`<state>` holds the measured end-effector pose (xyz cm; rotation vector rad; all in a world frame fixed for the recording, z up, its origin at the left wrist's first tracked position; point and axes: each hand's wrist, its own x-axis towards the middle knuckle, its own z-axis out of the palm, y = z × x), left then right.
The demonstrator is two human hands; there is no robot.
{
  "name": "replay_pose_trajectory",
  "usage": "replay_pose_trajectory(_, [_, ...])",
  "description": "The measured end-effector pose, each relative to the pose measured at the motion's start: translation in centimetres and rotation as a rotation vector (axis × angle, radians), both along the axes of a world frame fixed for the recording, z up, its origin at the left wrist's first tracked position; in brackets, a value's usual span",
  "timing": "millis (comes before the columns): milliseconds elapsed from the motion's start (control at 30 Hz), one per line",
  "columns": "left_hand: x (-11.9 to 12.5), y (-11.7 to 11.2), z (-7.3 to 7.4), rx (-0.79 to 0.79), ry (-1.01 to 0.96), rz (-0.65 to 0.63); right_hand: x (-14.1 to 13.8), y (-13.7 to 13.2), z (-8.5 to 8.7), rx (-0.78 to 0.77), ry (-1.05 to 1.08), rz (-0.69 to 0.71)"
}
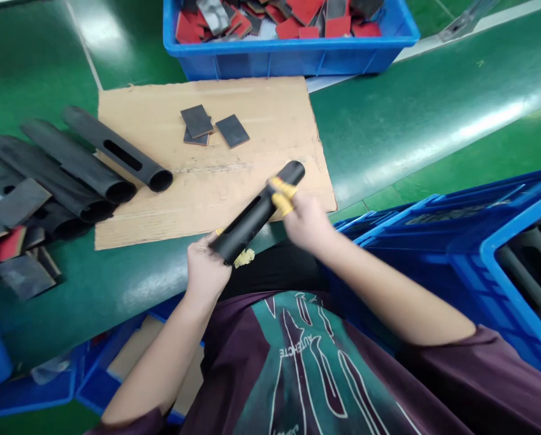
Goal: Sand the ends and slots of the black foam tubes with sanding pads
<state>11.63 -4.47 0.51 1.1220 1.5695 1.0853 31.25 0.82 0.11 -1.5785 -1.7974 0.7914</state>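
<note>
A black tube with a long slot in its side slants across the near edge of the cardboard sheet. My left hand is closed around its lower end. Further up, my right hand, with yellow covers on the fingertips, wraps the tube near its upper end and looks slightly blurred. Whether it also holds a small piece against the tube, I cannot tell. Beyond the tube, several dark square pads lie on the cardboard, two of them overlapping. A crumpled yellowish bit shows beside my left hand.
Several black tubes lie side by side at the left, next to a pile of red and grey pads. A blue bin full of pads stands at the back. Blue crates with tubes inside stand at the right.
</note>
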Motion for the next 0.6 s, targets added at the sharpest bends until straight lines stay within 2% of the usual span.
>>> replay_pose_trajectory(67, [-0.1, 0.1, 0.1, -0.002, 0.004, -0.003, -0.7, -1.1, 0.1, -0.034, -0.009, 0.090])
replay_pose_trajectory(133, [0.0, 0.1, 0.2, -0.004, 0.006, -0.009, 0.0, -0.6, -0.1, -0.024, -0.011, 0.089])
replay_pose_trajectory(233, [0.3, 0.0, 0.4, -0.021, -0.019, 0.009, 2.0, 1.9, -0.8, 0.027, 0.002, -0.058])
replay_pose_trajectory(300, [0.5, 0.0, 0.5, -0.024, -0.034, 0.016, 2.1, 2.1, -0.9, 0.048, 0.018, -0.130])
replay_pose_trajectory(367, [0.6, 0.1, 0.5, -0.016, -0.037, 0.007, 1.0, 0.6, -0.8, 0.049, 0.049, -0.086])
replay_pose_trajectory(467, [0.7, 0.0, 0.4, -0.002, -0.021, -0.007, -0.1, -1.1, -0.4, 0.000, 0.065, 0.088])
replay_pose_trajectory(533, [0.8, -0.1, 0.4, 0.006, -0.010, -0.001, 0.8, 0.2, -0.4, -0.009, 0.050, 0.077])
replay_pose_trajectory(600, [0.8, -0.2, 0.4, 0.016, -0.005, 0.002, 2.2, 2.4, -0.4, -0.022, 0.000, -0.046])
